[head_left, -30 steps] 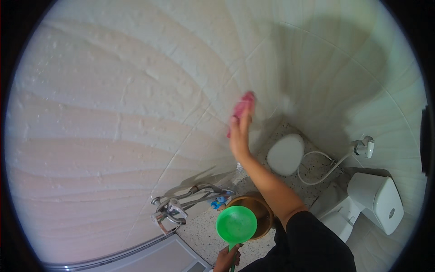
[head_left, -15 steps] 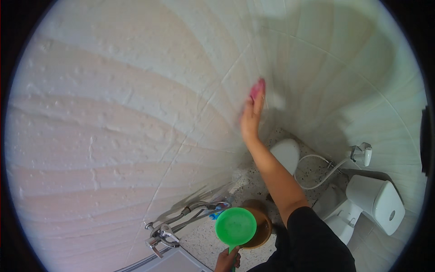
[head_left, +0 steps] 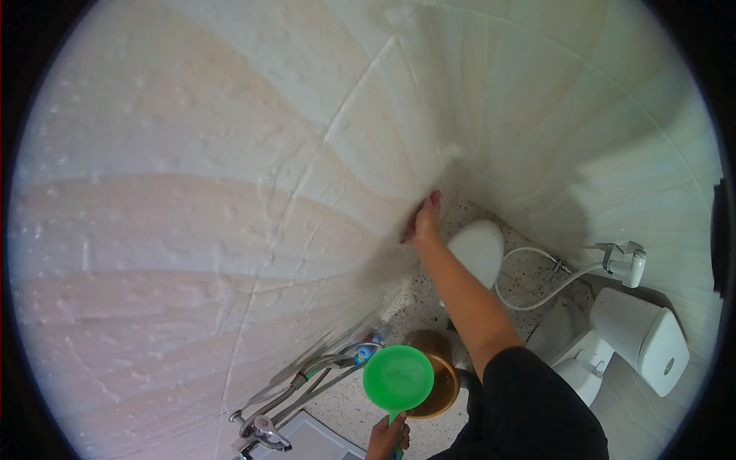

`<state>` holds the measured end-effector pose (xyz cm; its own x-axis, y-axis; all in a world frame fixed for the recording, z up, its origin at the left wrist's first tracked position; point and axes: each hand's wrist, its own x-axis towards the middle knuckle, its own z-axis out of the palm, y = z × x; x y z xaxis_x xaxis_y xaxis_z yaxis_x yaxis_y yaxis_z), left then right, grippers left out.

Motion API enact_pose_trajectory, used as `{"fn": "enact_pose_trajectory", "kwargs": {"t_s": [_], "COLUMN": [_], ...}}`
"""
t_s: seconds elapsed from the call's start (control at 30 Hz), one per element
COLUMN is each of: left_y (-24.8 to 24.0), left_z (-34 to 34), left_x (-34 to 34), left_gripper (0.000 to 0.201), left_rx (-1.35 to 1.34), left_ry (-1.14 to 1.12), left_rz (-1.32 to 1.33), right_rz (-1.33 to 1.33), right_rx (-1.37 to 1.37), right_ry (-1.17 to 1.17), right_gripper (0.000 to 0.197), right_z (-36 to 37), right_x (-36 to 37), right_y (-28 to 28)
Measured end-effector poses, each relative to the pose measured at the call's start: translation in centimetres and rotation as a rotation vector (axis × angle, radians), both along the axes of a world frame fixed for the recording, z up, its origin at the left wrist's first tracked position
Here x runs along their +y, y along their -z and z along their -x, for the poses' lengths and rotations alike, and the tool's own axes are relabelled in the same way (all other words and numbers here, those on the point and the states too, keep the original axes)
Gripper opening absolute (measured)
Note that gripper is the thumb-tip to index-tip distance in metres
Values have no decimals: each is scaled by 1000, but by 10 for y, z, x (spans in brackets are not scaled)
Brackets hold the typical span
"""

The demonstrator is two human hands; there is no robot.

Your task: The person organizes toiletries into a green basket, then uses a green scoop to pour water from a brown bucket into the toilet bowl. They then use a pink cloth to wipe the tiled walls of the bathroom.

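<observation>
Low in the view, my left hand (head_left: 387, 438) is closed round the handle of a green water dipper (head_left: 398, 377). The dipper's bowl faces up, over part of a brown bucket (head_left: 451, 395). My right arm stretches forward to the wet tiled wall (head_left: 230, 192) near the corner. There my right hand (head_left: 424, 224) presses low against the tiles, its fingers curled round a small pink thing (head_left: 435, 197), perhaps a sponge or cloth. Most of that pink thing is hidden by the hand.
A metal tap with a shower hose (head_left: 264, 429) juts from the left wall, with a blue package (head_left: 366, 353) behind. On the right stand a white toilet (head_left: 629, 341) and a bidet spray (head_left: 630, 267) with its hose. A white rounded lidded object (head_left: 477, 253) stands on the speckled floor.
My right hand has slid down the wall with the pink thing, toward the floor. My view has shifted slightly. The left hand still holds the dipper in nearly the same place.
</observation>
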<state>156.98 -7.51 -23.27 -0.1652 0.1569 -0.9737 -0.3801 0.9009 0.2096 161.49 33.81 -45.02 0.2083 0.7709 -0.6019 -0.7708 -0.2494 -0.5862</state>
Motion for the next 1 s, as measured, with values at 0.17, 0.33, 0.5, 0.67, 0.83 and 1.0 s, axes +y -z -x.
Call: {"fn": "enact_pose_trajectory", "kwargs": {"t_s": [0.17, 0.33, 0.5, 0.67, 0.83, 1.0], "left_y": [25, 49, 69, 83, 102, 113], "left_z": [-1, -1, -1, 0, -1, -4], "left_x": [-15, -19, -24, -23, -36, -38], "left_gripper": [29, 26, 24, 22, 27, 33], "left_rx": [109, 130, 113, 87, 115, 142], "left_ry": [17, -14, -50, -129, -89, -50], "left_rz": [-16, 23, 49, 31, -29, 66], "right_rz": [-713, -333, 155, -132, -401, -9], "right_rx": [-893, -568, 306, -199, -699, -21], "right_ry": [34, 94, -87, -77, -28, -46], "right_gripper": [53, 51, 52, 52, 53, 53], "right_z": [12, -7, 15, 22, -10, -15], "right_x": [-18, 37, -9, -52, 24, 36], "right_y": [-71, 18, 135, 75, 73, 167]}}
